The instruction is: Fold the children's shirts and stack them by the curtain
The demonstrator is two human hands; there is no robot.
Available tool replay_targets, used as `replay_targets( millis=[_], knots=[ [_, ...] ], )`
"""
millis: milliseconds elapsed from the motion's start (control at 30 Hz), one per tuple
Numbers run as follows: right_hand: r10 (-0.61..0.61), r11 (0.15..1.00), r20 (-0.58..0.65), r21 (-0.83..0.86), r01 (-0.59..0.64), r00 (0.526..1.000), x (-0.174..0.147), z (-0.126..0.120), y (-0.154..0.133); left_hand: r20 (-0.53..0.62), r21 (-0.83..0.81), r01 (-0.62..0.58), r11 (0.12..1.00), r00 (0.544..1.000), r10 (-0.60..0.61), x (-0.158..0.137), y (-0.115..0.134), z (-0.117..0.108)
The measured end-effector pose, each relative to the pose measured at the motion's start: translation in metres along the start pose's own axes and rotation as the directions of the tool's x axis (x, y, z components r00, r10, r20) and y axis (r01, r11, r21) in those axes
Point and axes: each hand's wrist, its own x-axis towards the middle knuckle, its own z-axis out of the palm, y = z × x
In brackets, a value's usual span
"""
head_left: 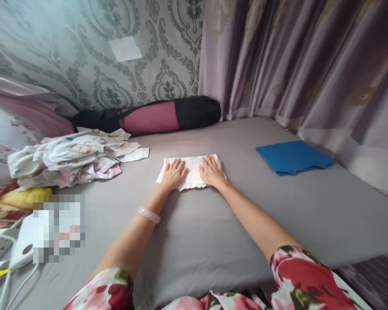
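Pressing down flat, both hands sit on a small white cloth (192, 172) in the middle of the grey bed sheet (278, 206). The left hand (174, 172) lies palm down on the cloth's left half, fingers stretched forward and slightly spread, gripping nothing. The right hand (211, 171) mirrors it on the right half, palm flat, fingers fanned a little, also holding nothing. The two hands are just beside each other, with a narrow strip of cloth showing between them. The cloth looks folded into a compact rectangle with a faint print on it, and it lies level on the sheet, well out from the person's body.

A pale bangle (148, 215) rings the left wrist, and red floral sleeves (297, 275) frame the bottom of the view. Off to the left, a loose heap of printed baby clothes (71, 159) sprawls near the bed's edge, well apart from the cloth. To the right, a folded blue garment (292, 157) rests flat near the mauve curtain (310, 64). Against the patterned wall at the back lies a rolled mat in a black and pink bag (155, 115). White cables and a charger (7, 254) clutter the near left corner.
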Motion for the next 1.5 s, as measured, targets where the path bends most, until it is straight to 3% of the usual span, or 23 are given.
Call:
replay_targets(
  millis=[167, 267, 333, 500, 600, 700, 933, 1233, 1500],
  knots=[
    [0.006, 0.993, 0.053, 0.118, -0.013, 0.999, 0.008, -0.003, 0.006, 0.018, -0.096, -0.005, 0.995, 1.0, 0.007, 0.004, -0.008, 0.0],
    [0.015, 0.954, 0.021, 0.299, -0.021, 1.0, 0.017, -0.013, 0.019, -0.047, -0.232, -0.009, 0.973, 0.999, -0.001, 0.006, -0.022, -0.005],
    [0.092, 0.909, -0.024, 0.411, -0.074, 0.995, 0.023, -0.022, 0.033, -0.107, -0.3, 0.026, 0.954, 0.992, -0.061, 0.006, -0.034, -0.011],
    [0.315, 0.893, -0.014, 0.342, -0.292, 0.949, 0.023, -0.04, 0.067, -0.057, -0.201, 0.363, 0.91, 0.923, -0.381, 0.001, -0.06, -0.032],
    [0.324, 0.902, 0.033, 0.29, -0.319, 0.946, 0.016, -0.043, 0.074, 0.03, -0.117, 0.478, 0.871, 0.878, -0.478, -0.001, -0.067, -0.041],
    [0.304, 0.915, 0.059, 0.261, -0.309, 0.951, 0.009, -0.043, 0.071, 0.085, -0.131, 0.532, 0.837, 0.847, -0.525, -0.001, -0.067, -0.043],
    [0.291, 0.941, 0.103, 0.149, -0.304, 0.951, 0.006, -0.046, 0.055, 0.168, -0.263, 0.604, 0.753, 0.797, -0.58, 0.004, -0.064, -0.038],
    [0.255, 0.914, 0.157, 0.283, -0.291, 0.954, 0.017, -0.041, 0.054, 0.206, -0.306, 0.599, 0.74, 0.8, -0.563, 0.012, -0.061, -0.035],
    [0.341, 0.774, 0.196, 0.498, -0.392, 0.92, 0.012, -0.048, 0.05, 0.275, -0.493, 0.63, 0.599, 0.767, -0.58, 0.008, -0.054, -0.059]
  ],
)
